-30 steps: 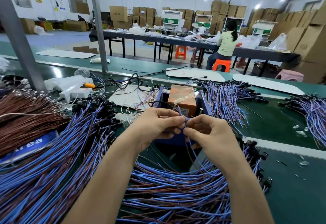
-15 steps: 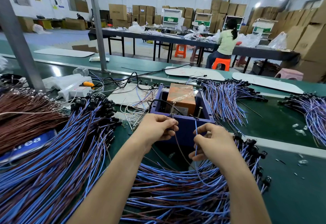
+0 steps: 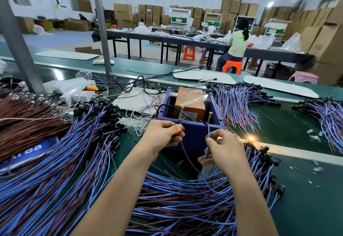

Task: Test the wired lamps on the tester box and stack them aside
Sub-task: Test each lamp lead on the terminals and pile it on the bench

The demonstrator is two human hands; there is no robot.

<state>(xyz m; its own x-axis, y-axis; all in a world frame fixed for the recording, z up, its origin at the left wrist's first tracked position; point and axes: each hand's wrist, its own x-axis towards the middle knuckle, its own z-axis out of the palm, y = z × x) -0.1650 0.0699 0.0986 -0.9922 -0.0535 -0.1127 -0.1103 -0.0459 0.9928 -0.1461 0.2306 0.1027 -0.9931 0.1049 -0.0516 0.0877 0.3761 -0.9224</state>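
While the green bench (image 3: 306, 208) stretches out on every side of the purple tester box (image 3: 193, 135), most of it is buried in wired lamps. One big heap of blue-and-brown leads (image 3: 65, 161) fans out to the left of the box, a second heap (image 3: 176, 198) lies directly in front of it under the person's forearms, and a third (image 3: 235, 102) spreads just behind its right side. A bundle of plain brown wires (image 3: 24, 118) sits further left of the box, beyond the first heap. The box stands open at the top, with an orange block (image 3: 189, 100) wrapped in clear film inside it. At the box's near wall, the left hand (image 3: 161, 135) pinches a brown lead (image 3: 187, 156) between curled fingers, held right at the foot of the left metal post (image 3: 181, 114). The right hand (image 3: 224, 148) pinches a blue lead (image 3: 208, 133), whose tip rises to the foot of the right post (image 3: 210, 118). Both leads trail down from the box into the front heap. Just to the right of the box, beside the right hand, one small lamp (image 3: 251, 138) glows orange at the edge of that heap.
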